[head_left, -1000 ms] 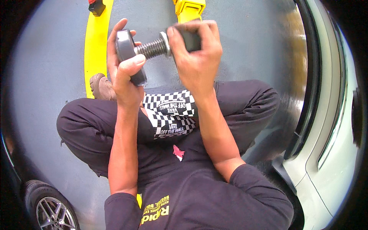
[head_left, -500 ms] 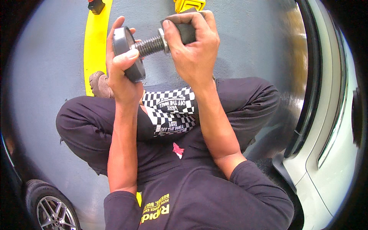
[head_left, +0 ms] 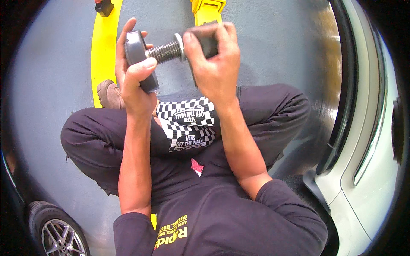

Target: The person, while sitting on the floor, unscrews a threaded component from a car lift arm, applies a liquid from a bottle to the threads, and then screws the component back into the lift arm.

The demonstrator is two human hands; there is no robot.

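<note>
Raised in front of my crossed legs is a thick round black pad [head_left: 141, 62] on a threaded metal screw [head_left: 164, 52]. My left hand [head_left: 136, 87] holds the pad from its outer side, thumb over the inner rim near the screw and fingers behind. A light metal ring [head_left: 180, 47] sits at the screw's right end. Just beyond it, my right hand [head_left: 218, 68] grips a dark block-like piece [head_left: 208, 46], thumb on the near side and fingers curled over the top. My fingers hide part of that piece, and motion smears it slightly.
Yellow metal equipment [head_left: 207, 12] stands just beyond my right hand. A yellow strip [head_left: 102, 55] runs along the grey floor at left, with a black and red object [head_left: 103, 7] on it. A pale car body [head_left: 354, 141] rises close at right; a car wheel [head_left: 62, 234] is at lower left.
My right hand has lowered slightly and shifted a little left, its fingers changing position on the dark piece. My left hand still holds the pad, almost unmoved.
</note>
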